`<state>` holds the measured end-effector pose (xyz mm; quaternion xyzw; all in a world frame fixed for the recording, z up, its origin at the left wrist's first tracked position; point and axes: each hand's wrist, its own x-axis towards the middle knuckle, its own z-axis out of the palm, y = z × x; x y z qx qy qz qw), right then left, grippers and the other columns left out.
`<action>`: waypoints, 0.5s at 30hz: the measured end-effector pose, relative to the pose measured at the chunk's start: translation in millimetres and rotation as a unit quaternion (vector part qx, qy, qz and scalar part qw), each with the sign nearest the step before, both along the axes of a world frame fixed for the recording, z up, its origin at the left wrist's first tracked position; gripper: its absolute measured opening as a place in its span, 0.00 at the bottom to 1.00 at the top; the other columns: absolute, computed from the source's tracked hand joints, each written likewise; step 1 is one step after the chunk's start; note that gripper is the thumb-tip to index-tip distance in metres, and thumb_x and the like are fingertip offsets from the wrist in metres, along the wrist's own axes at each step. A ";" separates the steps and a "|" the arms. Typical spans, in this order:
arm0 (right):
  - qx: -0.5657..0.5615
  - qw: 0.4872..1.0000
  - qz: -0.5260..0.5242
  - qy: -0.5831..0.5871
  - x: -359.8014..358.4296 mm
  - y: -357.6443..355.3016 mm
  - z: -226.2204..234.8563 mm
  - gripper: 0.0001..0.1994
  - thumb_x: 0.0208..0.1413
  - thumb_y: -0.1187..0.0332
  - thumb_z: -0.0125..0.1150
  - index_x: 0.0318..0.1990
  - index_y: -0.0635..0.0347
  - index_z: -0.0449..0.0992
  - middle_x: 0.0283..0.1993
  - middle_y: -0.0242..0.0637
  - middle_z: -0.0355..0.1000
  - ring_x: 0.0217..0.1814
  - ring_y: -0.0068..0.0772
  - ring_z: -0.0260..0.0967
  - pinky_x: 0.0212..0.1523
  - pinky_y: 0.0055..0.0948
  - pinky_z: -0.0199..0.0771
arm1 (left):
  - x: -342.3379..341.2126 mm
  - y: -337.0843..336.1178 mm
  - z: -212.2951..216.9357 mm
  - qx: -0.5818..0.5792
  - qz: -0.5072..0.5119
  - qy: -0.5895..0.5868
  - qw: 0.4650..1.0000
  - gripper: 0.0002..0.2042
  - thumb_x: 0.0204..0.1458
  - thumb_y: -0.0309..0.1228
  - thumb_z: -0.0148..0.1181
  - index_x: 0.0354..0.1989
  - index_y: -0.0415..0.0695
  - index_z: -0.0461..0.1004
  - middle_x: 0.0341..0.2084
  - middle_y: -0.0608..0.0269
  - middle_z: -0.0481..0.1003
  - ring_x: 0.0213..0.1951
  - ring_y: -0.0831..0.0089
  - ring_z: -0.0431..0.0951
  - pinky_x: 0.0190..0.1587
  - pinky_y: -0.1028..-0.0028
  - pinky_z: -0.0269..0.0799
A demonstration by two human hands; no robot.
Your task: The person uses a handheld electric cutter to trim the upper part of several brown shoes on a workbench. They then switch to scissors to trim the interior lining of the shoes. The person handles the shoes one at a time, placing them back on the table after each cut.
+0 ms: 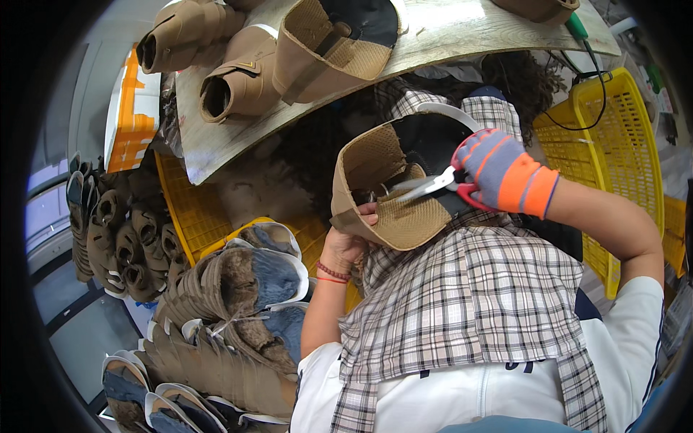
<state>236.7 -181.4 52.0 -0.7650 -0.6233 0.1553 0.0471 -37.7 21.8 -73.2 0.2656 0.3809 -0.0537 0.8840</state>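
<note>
My left hand [346, 247], with a beaded bracelet at the wrist, grips the near left edge of a brown shoe upper [411, 222]. Part of its fingers is hidden behind the material. The upper lies open over my lap, showing a woven tan lining, a black inner section and a white rim. My right hand [503, 172], in a grey and orange glove, is closed round the red handles of a pair of scissors [431, 185]. The blades are apart and lie over the inside of the upper, pointing left toward my left fingers.
Several brown uppers [242, 83] rest on the curved wooden tabletop [447, 35] ahead. Stacked fur-lined uppers [209, 289] fill the lower left, beside a yellow crate [189, 209]. Another yellow crate [626, 137] stands at right, with a black cord [598, 79] hanging over it.
</note>
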 end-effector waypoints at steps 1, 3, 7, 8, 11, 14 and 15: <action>-0.005 1.000 0.029 -0.005 -5.0 5.6 -3.5 0.14 0.40 0.61 0.66 0.36 0.53 0.78 0.36 0.36 0.76 0.42 0.37 0.73 0.45 0.33 0.70 | 1.7 0.0 1.3 -0.020 0.002 -0.009 1.000 0.19 0.48 0.20 0.60 0.51 0.29 0.70 0.45 0.51 0.76 0.45 0.64 0.78 0.52 0.68 0.74; 0.001 0.998 0.051 -0.022 -12.0 14.5 -13.4 0.12 0.43 0.61 0.63 0.36 0.51 0.79 0.36 0.34 0.75 0.42 0.35 0.73 0.43 0.32 0.69 | -2.4 0.1 -9.0 -0.009 0.009 -0.006 1.000 0.19 0.48 0.19 0.59 0.51 0.29 0.70 0.45 0.51 0.76 0.45 0.63 0.78 0.52 0.68 0.73; -0.037 0.993 0.081 -0.077 -21.5 34.0 -19.7 0.09 0.47 0.60 0.60 0.34 0.51 0.78 0.33 0.33 0.75 0.39 0.34 0.73 0.38 0.31 0.68 | -4.7 0.0 -15.2 0.003 0.014 0.002 1.000 0.18 0.49 0.19 0.57 0.50 0.29 0.71 0.46 0.50 0.76 0.46 0.63 0.78 0.53 0.68 0.72; -0.040 0.992 0.082 -0.083 -23.0 37.2 -20.7 0.09 0.47 0.60 0.60 0.34 0.52 0.78 0.33 0.33 0.75 0.39 0.34 0.73 0.38 0.31 0.68 | -2.9 -0.3 -13.4 0.003 0.022 0.013 1.000 0.16 0.47 0.19 0.61 0.46 0.33 0.73 0.41 0.53 0.77 0.42 0.64 0.78 0.46 0.68 0.74; -0.055 0.990 0.091 -0.097 -24.5 43.5 -21.4 0.09 0.47 0.59 0.60 0.32 0.52 0.78 0.31 0.34 0.76 0.35 0.34 0.74 0.32 0.31 0.69 | 1.3 -0.3 -10.5 -0.003 0.033 0.038 0.999 0.13 0.42 0.19 0.68 0.39 0.40 0.78 0.33 0.60 0.78 0.32 0.66 0.79 0.30 0.68 0.76; -0.073 0.990 0.093 -0.074 -22.1 45.5 -16.3 0.12 0.46 0.57 0.61 0.31 0.54 0.78 0.30 0.36 0.76 0.33 0.36 0.75 0.31 0.34 0.71 | -2.7 0.5 -14.2 -0.018 0.029 0.040 0.999 0.13 0.42 0.19 0.68 0.39 0.40 0.78 0.32 0.60 0.78 0.30 0.67 0.79 0.26 0.69 0.74; -0.070 0.991 0.098 -0.061 -16.4 42.2 -17.0 0.13 0.45 0.56 0.62 0.31 0.55 0.78 0.30 0.36 0.76 0.32 0.37 0.75 0.31 0.34 0.72 | 1.7 -2.0 -7.0 -0.020 0.031 0.039 0.999 0.13 0.42 0.19 0.68 0.39 0.40 0.78 0.31 0.60 0.78 0.30 0.67 0.79 0.25 0.70 0.73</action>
